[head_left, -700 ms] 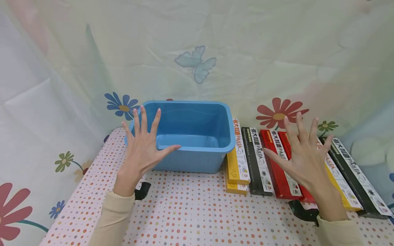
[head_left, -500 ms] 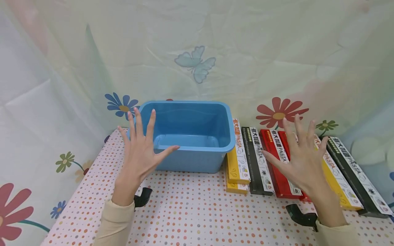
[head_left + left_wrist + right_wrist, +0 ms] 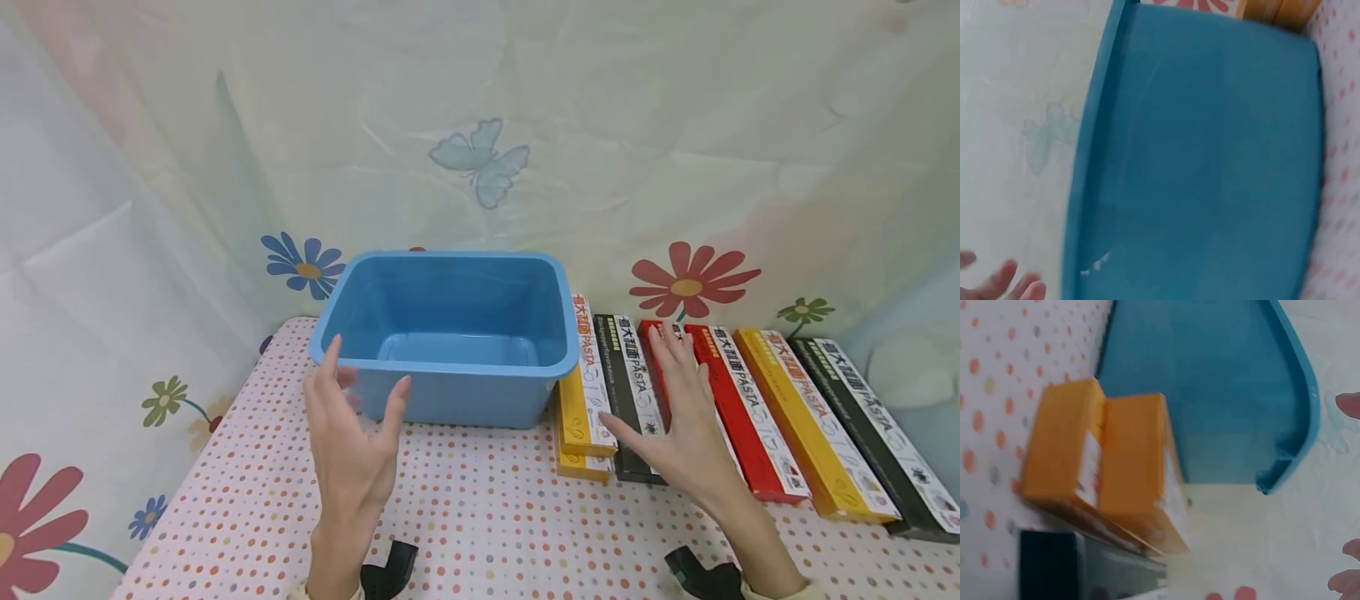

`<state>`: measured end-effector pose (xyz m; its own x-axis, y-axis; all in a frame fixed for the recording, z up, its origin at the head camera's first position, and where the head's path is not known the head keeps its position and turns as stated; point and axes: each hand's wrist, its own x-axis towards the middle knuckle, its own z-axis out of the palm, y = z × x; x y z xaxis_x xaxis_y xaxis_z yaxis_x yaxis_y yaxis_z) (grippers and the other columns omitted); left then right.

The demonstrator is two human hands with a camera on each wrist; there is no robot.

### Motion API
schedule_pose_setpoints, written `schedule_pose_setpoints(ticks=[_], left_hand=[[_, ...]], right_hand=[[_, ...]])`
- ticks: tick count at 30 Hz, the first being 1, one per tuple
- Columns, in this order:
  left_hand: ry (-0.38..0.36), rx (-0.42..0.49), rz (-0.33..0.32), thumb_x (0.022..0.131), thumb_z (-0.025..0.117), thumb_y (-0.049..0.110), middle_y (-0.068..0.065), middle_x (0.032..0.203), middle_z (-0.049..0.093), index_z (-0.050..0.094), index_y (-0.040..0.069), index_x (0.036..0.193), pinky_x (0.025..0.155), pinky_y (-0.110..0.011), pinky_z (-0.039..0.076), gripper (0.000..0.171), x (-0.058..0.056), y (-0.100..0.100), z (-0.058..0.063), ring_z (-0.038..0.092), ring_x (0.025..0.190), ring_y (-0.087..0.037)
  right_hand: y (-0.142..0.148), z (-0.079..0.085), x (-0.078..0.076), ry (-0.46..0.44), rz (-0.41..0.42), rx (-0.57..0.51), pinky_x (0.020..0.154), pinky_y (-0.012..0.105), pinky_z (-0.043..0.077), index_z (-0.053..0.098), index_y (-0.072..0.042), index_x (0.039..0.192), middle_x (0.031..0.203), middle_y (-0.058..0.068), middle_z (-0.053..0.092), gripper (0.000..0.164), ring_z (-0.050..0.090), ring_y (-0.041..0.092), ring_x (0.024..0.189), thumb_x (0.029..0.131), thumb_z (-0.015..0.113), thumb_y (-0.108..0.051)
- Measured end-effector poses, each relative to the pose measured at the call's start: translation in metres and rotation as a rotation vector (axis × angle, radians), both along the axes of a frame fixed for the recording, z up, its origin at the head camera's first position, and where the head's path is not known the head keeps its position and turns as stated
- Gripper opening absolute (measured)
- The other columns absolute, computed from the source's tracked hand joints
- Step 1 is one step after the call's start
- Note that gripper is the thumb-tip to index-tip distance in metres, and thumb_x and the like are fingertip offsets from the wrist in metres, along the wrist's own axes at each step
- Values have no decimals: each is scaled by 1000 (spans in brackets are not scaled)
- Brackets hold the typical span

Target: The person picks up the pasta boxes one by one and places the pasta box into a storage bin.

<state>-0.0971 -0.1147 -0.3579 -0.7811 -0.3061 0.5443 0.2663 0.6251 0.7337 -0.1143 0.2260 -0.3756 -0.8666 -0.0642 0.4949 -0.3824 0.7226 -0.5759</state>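
My left hand (image 3: 348, 467) hovers before the front left of a blue plastic bin (image 3: 450, 398), thumb and fingers apart, holding nothing. In the left wrist view the bin's wall (image 3: 1204, 156) fills the middle, with fingertips (image 3: 1000, 284) at the lower left. My right hand (image 3: 682, 433) is held over a black pasta box (image 3: 624, 425) and a red pasta box, its fingers spread and partly hiding both; it grips nothing. Two stacked yellow pasta boxes (image 3: 576, 408) lie between that hand and the bin; their ends (image 3: 1132, 456) show in the right wrist view.
Further right lie another red pasta box (image 3: 750, 433), a yellow pasta box (image 3: 806, 442) and a black pasta box (image 3: 862, 442), side by side. A dotted cloth (image 3: 495, 517) covers the table. Behind stands a flowered curtain (image 3: 585, 167).
Both hands have come down and nearer the body. The left has turned partly sideways and the right has shifted left, uncovering the second red box. The boxes and bin have not moved.
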Motion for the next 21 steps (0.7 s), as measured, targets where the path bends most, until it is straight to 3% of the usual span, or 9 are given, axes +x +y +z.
schedule_pose_setpoints(ticks=[2, 4, 7, 13, 17, 21], left_hand=[[-85, 129, 2, 99, 71, 39, -18, 120, 58, 28, 9, 163, 85, -45, 54, 83, 3, 4, -8, 61, 103, -28], [-171, 247, -20, 101, 70, 41, -15, 117, 60, 21, 13, 165, 85, -42, 54, 86, 4, 10, -15, 63, 99, -23], [-211, 382, -76, 101, 71, 39, -16, 120, 61, 12, 16, 167, 83, -40, 56, 91, 1, 21, -25, 66, 98, -22], [-112, 562, -162, 97, 77, 28, -16, 125, 54, 0, 15, 167, 71, -30, 57, 104, -13, 41, -33, 67, 95, -22], [-7, 631, -166, 95, 80, 20, -17, 126, 52, -4, 14, 167, 68, -28, 58, 110, -18, 46, -33, 70, 96, -26], [16, 679, -152, 92, 83, 20, -18, 126, 50, -4, 17, 168, 74, -29, 60, 115, -21, 48, -31, 69, 98, -27]], right_hand=[[-6, -9, 0, -46, 15, -38, 121, 76, 5, 21, -21, 169, 175, 11, 13, 115, 4, 39, 160, 76, 89, -23], [-12, -17, 0, -104, 22, -75, 115, 82, 11, 19, -23, 169, 175, 10, 12, 115, 4, 39, 160, 78, 89, -23], [-18, -27, 0, -174, 15, -122, 110, 86, 15, 17, -26, 169, 175, 9, 10, 115, 3, 40, 160, 80, 88, -27], [-24, -38, 0, -215, -41, -172, 111, 85, 17, 16, -24, 169, 174, 13, 12, 114, 9, 44, 158, 82, 87, -30], [-29, -45, -3, -247, -83, -202, 111, 84, 21, 17, -18, 169, 173, 17, 16, 113, 17, 47, 155, 82, 88, -31], [-36, -55, -5, -295, -99, -229, 112, 82, 23, 18, -12, 168, 170, 23, 20, 112, 20, 49, 153, 82, 88, -29]])
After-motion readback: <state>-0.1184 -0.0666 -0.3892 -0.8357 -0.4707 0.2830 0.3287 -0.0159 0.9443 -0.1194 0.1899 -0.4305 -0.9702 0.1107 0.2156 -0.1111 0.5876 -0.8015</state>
